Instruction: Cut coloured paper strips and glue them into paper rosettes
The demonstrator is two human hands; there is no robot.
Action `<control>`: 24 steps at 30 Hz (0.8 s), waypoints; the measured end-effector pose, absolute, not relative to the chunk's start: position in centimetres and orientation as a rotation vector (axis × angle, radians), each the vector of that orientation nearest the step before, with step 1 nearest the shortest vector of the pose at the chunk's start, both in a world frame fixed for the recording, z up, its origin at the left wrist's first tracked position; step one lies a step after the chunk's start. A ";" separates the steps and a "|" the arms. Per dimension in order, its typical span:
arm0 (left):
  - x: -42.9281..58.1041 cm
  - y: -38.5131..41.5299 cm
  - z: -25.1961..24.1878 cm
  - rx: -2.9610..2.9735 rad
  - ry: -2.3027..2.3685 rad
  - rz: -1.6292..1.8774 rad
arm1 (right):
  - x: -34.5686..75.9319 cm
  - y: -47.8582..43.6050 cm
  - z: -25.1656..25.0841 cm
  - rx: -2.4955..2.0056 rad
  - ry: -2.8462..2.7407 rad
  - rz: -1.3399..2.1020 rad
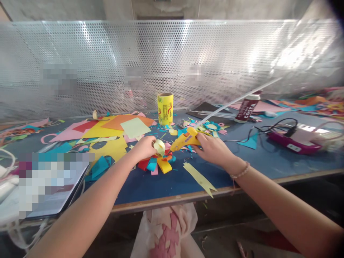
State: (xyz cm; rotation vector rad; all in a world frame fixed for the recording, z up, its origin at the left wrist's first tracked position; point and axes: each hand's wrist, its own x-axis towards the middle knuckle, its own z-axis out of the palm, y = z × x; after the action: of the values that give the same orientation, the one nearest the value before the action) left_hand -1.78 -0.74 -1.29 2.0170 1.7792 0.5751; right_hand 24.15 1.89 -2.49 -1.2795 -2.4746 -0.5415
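My right hand (212, 147) is closed round the handle of a yellow hot glue gun (185, 139), whose nozzle points left and whose long clear glue stick (236, 99) slants up to the right. My left hand (145, 147) pinches a small rolled loop of pale yellow-green paper (159, 147) right at the gun's tip. Under both hands lies a heap of coloured paper strips (158, 164) in red, blue, orange and yellow. A cut pale yellow strip (200, 178) lies near the table's front edge.
The blue table (268, 165) carries big paper sheets (107, 132) at the left, a yellow roll (165, 108) at the back, a dark bottle (247, 106), a purple device with black cables (292, 141) at right, and a tablet (53, 186) at front left. A perforated metal screen (172, 61) closes the back.
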 end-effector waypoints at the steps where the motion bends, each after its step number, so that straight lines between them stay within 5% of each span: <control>1: -1.7 -0.8 -1.2 2.037 1.781 0.574 | 24.2 2.0 -2.5 -1.299 -2.446 -0.553; 11: -1.3 -1.1 -1.0 1.986 1.561 0.747 | 24.5 2.2 -2.9 -1.444 -2.144 -0.588; 24: -0.5 -1.1 -1.1 1.935 1.621 0.754 | 24.1 0.9 -2.9 -0.906 -2.152 -0.860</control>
State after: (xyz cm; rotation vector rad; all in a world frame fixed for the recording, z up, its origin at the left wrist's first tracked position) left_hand -0.55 -1.05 -1.10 1.9350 1.6209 0.7542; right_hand 24.09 0.90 -2.94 -0.9064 -2.1517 -0.8603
